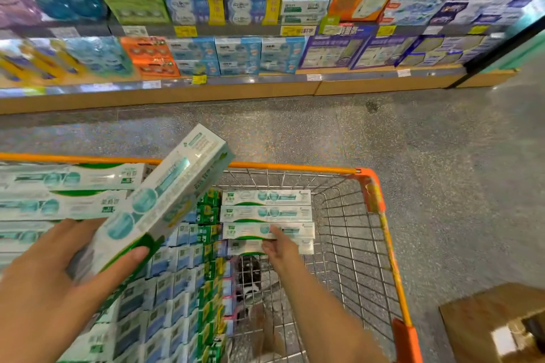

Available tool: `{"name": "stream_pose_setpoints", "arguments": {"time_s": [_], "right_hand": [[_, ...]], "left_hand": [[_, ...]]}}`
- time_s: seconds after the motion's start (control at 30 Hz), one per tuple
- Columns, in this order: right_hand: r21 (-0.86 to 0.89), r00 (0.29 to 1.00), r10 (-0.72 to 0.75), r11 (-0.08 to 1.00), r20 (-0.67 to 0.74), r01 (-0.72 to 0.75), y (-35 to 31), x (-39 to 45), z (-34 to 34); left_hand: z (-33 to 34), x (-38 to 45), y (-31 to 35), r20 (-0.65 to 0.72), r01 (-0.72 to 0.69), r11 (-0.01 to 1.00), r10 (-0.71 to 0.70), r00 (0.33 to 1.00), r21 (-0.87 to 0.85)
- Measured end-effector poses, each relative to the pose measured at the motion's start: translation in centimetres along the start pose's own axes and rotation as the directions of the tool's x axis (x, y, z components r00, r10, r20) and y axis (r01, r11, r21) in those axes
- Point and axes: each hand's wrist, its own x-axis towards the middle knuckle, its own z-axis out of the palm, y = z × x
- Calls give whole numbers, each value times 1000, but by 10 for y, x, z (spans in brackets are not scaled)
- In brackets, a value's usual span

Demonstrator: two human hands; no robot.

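Store shelving [265, 47] stocked with boxed toothpaste runs across the top, above a speckled floor [442, 156]. Below it stands a wire shopping cart [295, 167] with an orange rim, and a cardboard carton [495, 321] sits to its right. Upright toothpaste boxes [177, 289] fill the cart's left and middle.

The left hand [59, 283] grips a toothpaste multipack [165, 200] by its near end, thumb across the top. The pack is tilted upward over the cart.

A stack of four flat toothpaste boxes [267, 209] lies against the cart's far right corner. The right hand [280, 247] reaches onto it with its index finger stretched along the third box. Whether the other fingers grasp the nearest box cannot be told.
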Motion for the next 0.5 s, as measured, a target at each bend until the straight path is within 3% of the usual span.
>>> {"name": "stream_pose_setpoints", "arguments": {"time_s": [0.13,0.2,0.27,0.33,0.4,0.5], "right_hand": [[-218,985,77,975,152,-43,-6,-27,-14],[-362,976,11,930,216,70,-22,-60,-10],[-263,875,-94,934,475,244,-38,-107,-1],[-80,724,-152,958,673,275,-44,-156,6],[-8,709,-216,954,672,298,-41,-193,8],[89,816,-303,950,492,299,-27,-206,-2]], "left_hand": [[-5,4,67,-41,28,991,-33,999,-133],[-4,1,92,-42,7,986,-14,999,-167],[1,-1,108,0,-16,992,16,1000,-122],[10,-1,120,-4,-117,991,118,993,60],[24,0,132,60,-255,948,248,967,189],[48,2,139,102,-401,878,388,916,263]]}}
